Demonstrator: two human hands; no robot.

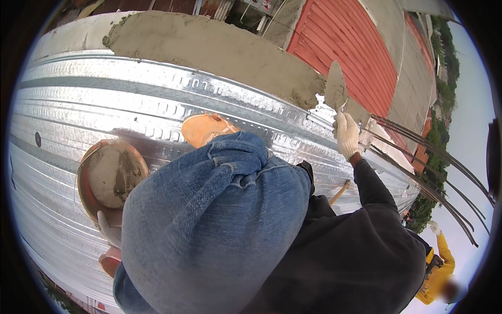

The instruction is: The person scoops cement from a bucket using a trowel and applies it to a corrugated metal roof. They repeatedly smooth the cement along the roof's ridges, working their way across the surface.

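Note:
My right hand [346, 135], in a white knitted glove, is closed round the handle of a trowel [336, 83]. The pointed blade is coated in grey mortar and points away from me. It is over the end of a wall top spread with wet mortar [209, 49]. A reddish bucket [141, 159] of mortar stands beside my jeans-covered leg [209, 225]. At its rim shows a smooth grey shape [109, 230] I cannot make out. My left hand does not show.
Ribbed metal decking [104, 110] lies under my tan shoe [206, 129]. Several rusty steel bars [434, 152] stick out at the right. A wooden handle [340, 192] is near my arm. Red corrugated roofing [345, 47] lies beyond the wall. A person in yellow [439, 269] is at lower right.

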